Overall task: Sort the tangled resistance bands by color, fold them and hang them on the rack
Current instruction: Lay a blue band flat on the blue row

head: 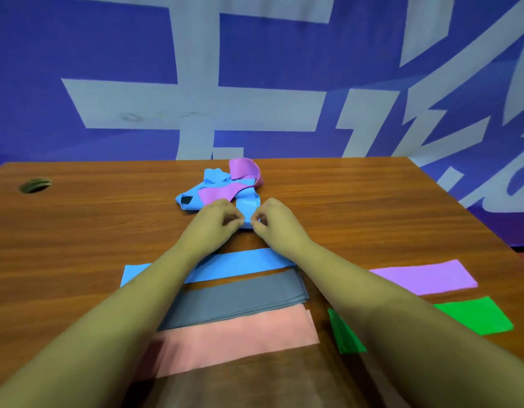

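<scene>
Left hand [216,219] and right hand [277,222] both pinch blue band end [248,206], fingers curled, mid tabletop [78,231]; blue-purple tangle [216,191] at 12 o'clock; flat blue band [240,265], grey band [240,298], pink band [240,334] at 6; purple band [422,276], green band [472,315] at 4.

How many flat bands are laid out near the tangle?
5: the blue band nearest the tangle, the grey band below it, the pink band nearest the camera, the purple band at right, the green band below it. The grey looks stacked, so more may hide.
</scene>
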A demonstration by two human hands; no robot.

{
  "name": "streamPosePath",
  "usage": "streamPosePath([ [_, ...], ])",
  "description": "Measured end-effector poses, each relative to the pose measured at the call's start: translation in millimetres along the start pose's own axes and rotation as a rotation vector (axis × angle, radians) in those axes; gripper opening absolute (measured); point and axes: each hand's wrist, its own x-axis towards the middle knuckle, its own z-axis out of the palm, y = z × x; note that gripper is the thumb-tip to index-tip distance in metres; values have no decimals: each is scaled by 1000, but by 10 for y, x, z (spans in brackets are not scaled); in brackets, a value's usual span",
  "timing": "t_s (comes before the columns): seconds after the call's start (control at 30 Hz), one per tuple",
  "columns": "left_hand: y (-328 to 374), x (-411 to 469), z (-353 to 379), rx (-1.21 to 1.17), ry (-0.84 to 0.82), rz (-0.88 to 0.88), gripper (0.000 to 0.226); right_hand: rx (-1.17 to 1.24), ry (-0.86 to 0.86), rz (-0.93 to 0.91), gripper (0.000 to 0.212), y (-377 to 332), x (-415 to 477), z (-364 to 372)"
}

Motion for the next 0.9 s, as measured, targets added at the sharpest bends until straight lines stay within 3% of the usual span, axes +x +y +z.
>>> streamPosePath([
  [0.17, 372, 56, -376, -93, 169, 73, 21, 164, 262, -60, 10, -307, 36, -537],
  [0.37, 978, 67, -792, -202, 385, 80, 13, 276, 396, -100, 12, -642, -94, -1193],
  [0.57, 1458, -61, -1070, -360, 464, 144, 12, 323, 465, -157, 23, -885, -357, -1692],
  [0.77, 1719, -288, -1165, -576, 255, 231, 27, 397, 562, -228, 11, -1135, -599, -2044],
  [0.9, 1825, -480, -1045, -682, 31, 157, 22, 420, 576, -229, 9, -1233, -732, -2174],
])
